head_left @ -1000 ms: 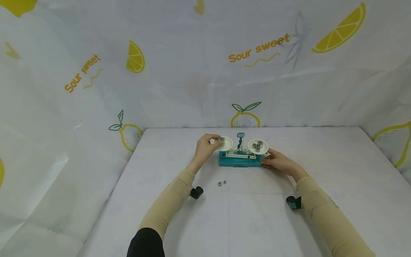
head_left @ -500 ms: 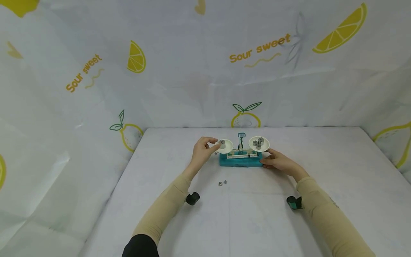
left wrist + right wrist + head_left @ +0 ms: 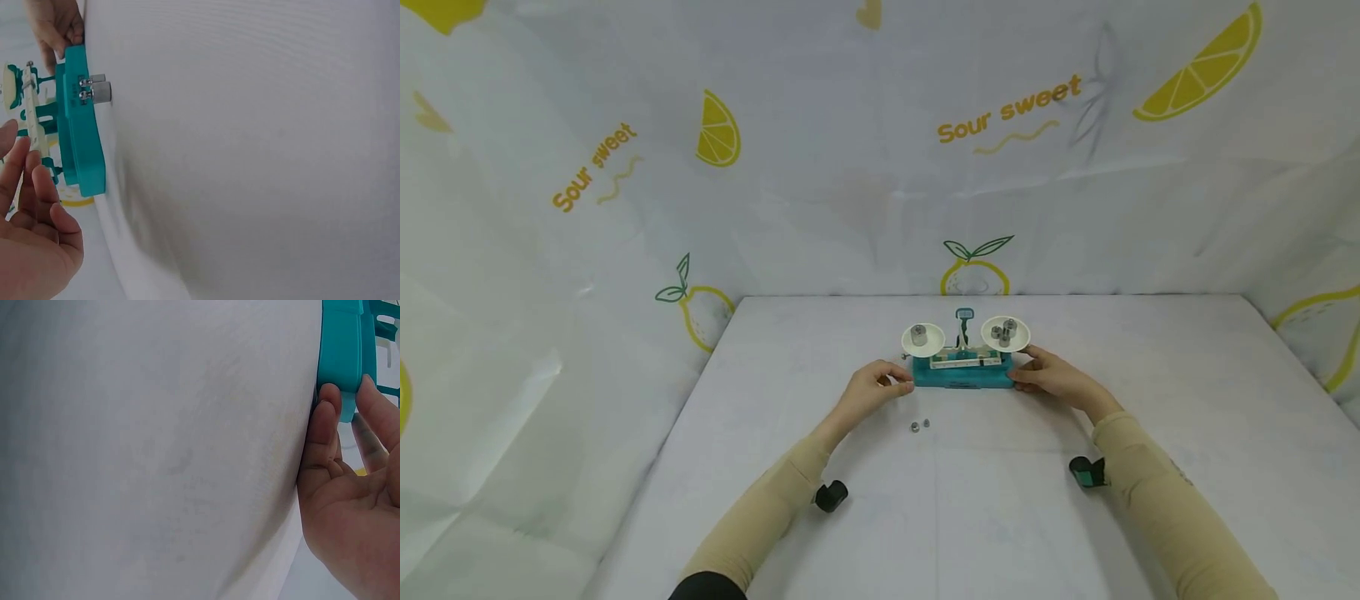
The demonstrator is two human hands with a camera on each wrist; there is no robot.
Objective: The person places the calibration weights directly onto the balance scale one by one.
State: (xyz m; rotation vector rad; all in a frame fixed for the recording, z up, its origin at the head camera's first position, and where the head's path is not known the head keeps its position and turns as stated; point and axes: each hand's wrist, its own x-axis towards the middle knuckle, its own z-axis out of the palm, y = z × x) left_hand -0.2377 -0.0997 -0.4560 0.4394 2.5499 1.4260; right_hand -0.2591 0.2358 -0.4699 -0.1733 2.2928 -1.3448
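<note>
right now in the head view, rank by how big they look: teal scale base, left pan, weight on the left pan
1. teal scale base
2. left pan
3. weight on the left pan
All stand at a similar distance, so the ranking is safe.

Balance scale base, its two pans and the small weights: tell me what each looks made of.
Balance scale base: likely moulded plastic, uniform teal with a smooth, slightly glossy face and rounded edges.
Pans: probably plastic too, plain matte white, thin-rimmed.
Weights: apparently metal, silvery-grey cylinders with bright glints; the exact metal cannot be told.
</note>
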